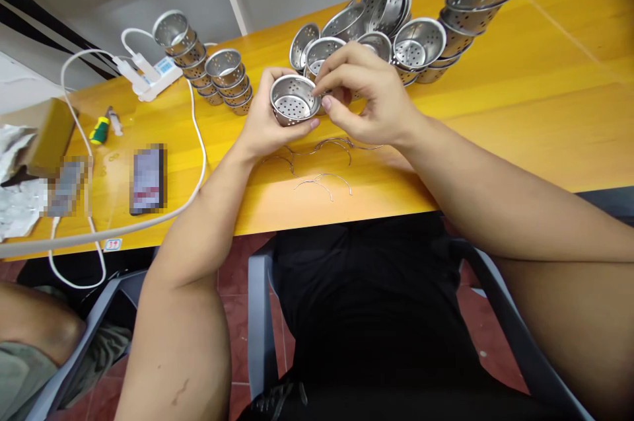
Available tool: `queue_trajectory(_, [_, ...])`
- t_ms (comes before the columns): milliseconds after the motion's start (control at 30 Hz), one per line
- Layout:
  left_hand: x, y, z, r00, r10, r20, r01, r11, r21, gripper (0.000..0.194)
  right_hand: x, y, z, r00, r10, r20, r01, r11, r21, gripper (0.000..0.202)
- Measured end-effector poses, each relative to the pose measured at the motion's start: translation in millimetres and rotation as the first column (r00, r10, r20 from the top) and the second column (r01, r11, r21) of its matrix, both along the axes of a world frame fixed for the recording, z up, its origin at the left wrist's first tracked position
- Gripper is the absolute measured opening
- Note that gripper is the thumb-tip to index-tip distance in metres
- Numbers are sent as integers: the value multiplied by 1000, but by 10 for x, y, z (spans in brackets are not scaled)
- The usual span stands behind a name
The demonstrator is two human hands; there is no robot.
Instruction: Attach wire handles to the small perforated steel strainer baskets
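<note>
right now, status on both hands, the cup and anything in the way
Left hand gripping perforated metal cup. Right hand at its rim, grip unclear. Curved wires on table, body side; more cups beyond.

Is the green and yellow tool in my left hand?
No, your left hand holds a perforated metal cup; the tool lies on the table.

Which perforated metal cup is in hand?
The cup in the left hand, with the right hand at its rim; the other cups sit stacked or clustered on the table, held by neither hand.
</note>
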State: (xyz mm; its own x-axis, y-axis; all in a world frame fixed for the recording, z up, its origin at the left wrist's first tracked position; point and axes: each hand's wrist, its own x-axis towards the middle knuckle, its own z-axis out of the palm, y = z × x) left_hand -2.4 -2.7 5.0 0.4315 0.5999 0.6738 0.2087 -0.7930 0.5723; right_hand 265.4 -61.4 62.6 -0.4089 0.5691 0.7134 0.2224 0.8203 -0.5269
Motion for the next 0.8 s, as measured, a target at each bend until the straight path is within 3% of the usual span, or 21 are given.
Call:
queue_trajectory(300, [12,-14,24,999,18,-32,-18,1000,-14,111,-14,58,-117,995,59,83,-63,997,43,28])
queue_trajectory(533, [6,-17,30,998,21,-52,-22,1000,-16,117,-43,96,-191,987,67,144,-77,995,66,44])
queue_trajectory(667, [-86,27,80,997,66,-35,-64,997,46,108,-22,30,-92,999,10,52,-12,1000,23,46])
queue_trajectory(800, [-212,188,69,978,192,78,-203,961,189,97,-5,-49,45,985,-139,-103,138,990,-22,41])
